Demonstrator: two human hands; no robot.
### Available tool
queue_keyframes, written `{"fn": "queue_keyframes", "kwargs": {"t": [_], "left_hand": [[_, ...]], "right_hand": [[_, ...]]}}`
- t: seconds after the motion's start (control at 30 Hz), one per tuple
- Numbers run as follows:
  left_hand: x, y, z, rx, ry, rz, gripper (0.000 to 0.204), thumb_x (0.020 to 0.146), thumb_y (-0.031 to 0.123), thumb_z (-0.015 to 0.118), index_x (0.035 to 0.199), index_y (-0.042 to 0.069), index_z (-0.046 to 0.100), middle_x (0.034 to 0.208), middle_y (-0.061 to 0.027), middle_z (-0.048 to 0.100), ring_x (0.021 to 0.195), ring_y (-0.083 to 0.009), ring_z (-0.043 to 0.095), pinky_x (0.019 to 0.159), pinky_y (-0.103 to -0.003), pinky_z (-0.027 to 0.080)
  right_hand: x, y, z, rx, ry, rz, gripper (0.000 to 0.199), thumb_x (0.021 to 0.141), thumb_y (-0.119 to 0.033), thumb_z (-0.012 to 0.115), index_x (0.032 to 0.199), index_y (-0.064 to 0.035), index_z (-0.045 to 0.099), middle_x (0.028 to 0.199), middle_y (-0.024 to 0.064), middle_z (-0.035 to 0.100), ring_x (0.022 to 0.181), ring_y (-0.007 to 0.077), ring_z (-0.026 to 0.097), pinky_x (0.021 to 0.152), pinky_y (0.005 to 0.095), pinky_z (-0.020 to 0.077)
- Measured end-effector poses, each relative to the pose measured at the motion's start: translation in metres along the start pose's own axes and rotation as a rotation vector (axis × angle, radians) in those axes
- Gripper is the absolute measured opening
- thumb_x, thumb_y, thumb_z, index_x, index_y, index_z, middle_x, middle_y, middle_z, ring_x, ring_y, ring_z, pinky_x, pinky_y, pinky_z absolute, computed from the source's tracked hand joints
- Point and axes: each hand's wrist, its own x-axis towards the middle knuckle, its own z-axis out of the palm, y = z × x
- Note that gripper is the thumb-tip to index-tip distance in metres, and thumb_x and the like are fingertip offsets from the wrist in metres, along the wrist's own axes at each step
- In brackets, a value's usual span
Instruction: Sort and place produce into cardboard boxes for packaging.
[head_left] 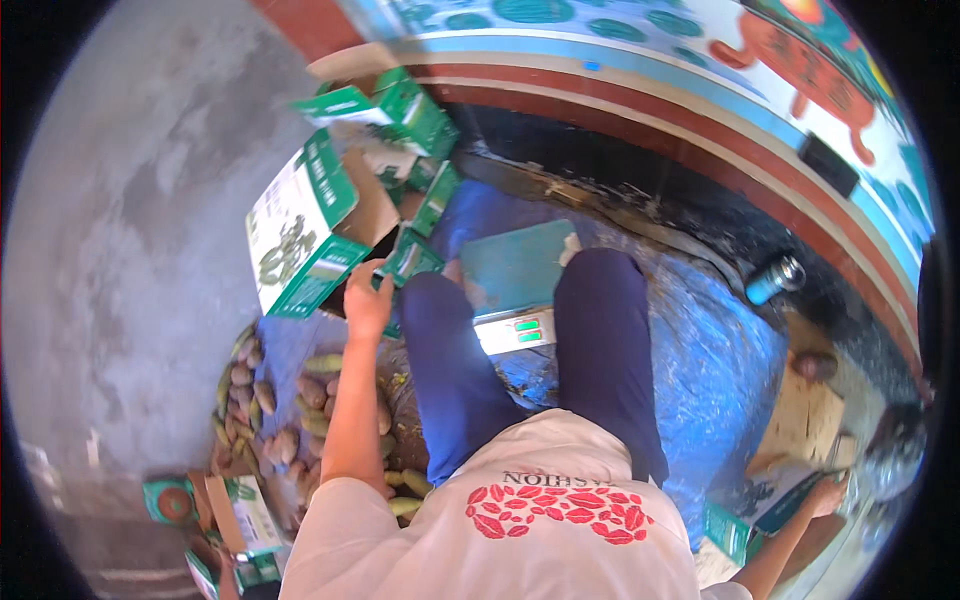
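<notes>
My left hand (368, 300) is closed on a green flap at the edge of a large green-and-white carton (295, 240), which stands open at the far left. Low on the right, my right hand (825, 495) has its fingers closed at the edge of another green-and-white carton (735, 528), partly hidden by my arm. Between my knees lies a scale with a flat teal platform (515, 268) and a lit green display (527, 330). Beside my left forearm, several oval fruits or tubers (313, 390), green and purplish brown, lie on the ground.
Behind the large carton stands another open carton (415, 112). A person's hand (228, 575) is near a small carton (250, 515) at lower left. A blue tarp (700, 370) covers the ground. Near the wall are a blue bottle (775, 280) and a cardboard sheet (800, 420) at right.
</notes>
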Motion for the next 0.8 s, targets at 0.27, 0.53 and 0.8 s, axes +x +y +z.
{"fn": "queue_keyframes", "kwargs": {"t": [0.27,0.53,0.8], "left_hand": [[-0.012,-0.058,-0.022,0.209,0.178,-0.094,0.041,0.073,0.010,0.067,0.111,0.004,0.055,0.108,-0.0181,0.057,0.102,-0.0354,0.054,0.088,-0.041,0.044],[0.045,-0.074,-0.014,0.352,0.246,-0.155,0.071,0.069,0.018,0.074,0.131,0.012,0.040,0.135,-0.0199,0.037,0.123,-0.0387,0.037,0.099,-0.050,0.033],[0.101,-0.079,0.013,0.646,0.205,-0.333,0.084,0.068,0.028,0.075,0.139,0.018,0.029,0.139,-0.0140,0.033,0.129,-0.0347,0.031,0.100,-0.053,0.031]], "right_hand": [[-0.051,-0.283,-0.030,0.972,-0.172,-0.598,0.025,0.089,-0.014,0.053,0.110,-0.0008,0.060,0.106,0.0150,0.061,0.102,0.0293,0.057,0.090,0.0347,0.0420],[-0.195,-0.485,-0.231,1.501,-0.263,-1.062,0.013,0.084,-0.001,0.057,0.096,-0.0006,0.061,0.099,0.0140,0.062,0.097,0.0263,0.058,0.087,0.0334,0.0438],[-0.300,-0.526,-0.279,1.600,-0.300,-1.429,0.017,0.076,0.002,0.059,0.092,-0.0030,0.060,0.100,0.0144,0.060,0.094,0.0343,0.056,0.081,0.0400,0.0452]]}}
